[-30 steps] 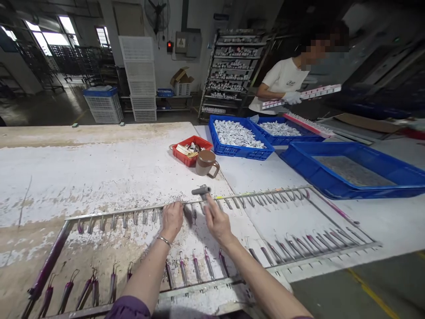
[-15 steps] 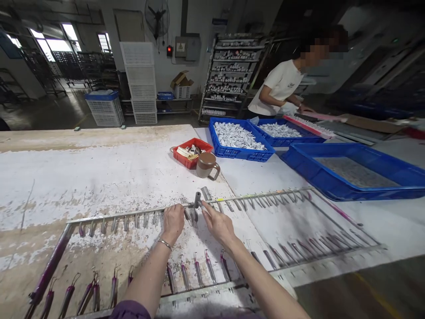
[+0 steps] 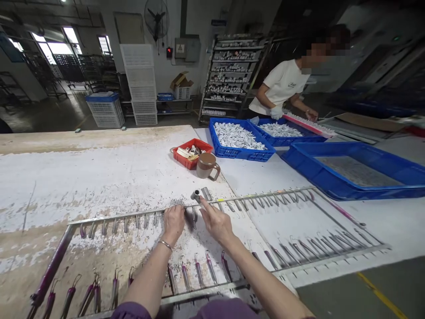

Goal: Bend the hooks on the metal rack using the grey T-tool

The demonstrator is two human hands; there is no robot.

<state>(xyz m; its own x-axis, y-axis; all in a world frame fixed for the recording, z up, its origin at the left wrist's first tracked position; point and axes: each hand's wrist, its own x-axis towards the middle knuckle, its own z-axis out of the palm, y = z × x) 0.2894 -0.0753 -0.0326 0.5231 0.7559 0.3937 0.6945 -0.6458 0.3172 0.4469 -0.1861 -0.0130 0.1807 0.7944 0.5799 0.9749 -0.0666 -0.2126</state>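
A long metal frame (image 3: 109, 217) lies on the worktable, with rows of small hooked metal rods along both long bars. My left hand (image 3: 174, 223) is closed on its far bar, near the middle, fingertips mostly hidden. Just right of it, my right hand (image 3: 217, 223) grips a short grey metal tube (image 3: 195, 195), whose hollow end faces up toward me. How the fingers wrap it is partly hidden. One hooked rod (image 3: 195, 218) hangs from the bar between my hands. Another grey metal piece (image 3: 206, 193) lies just beyond the bar.
Beyond the frame stand a brown mug (image 3: 206, 166) and a red tray (image 3: 186, 160) of scraps. Blue crates (image 3: 245, 153) of small white pieces and a large blue tray (image 3: 335, 189) sit at right. A co-worker (image 3: 282, 84) handles a pink-edged rack (image 3: 308, 125) across the table.
The metal tube in my right hand has tipped from upright, its hollow end now turned toward me. My left hand stays on the bar. The co-worker's hands have shifted over the pink-edged rack.
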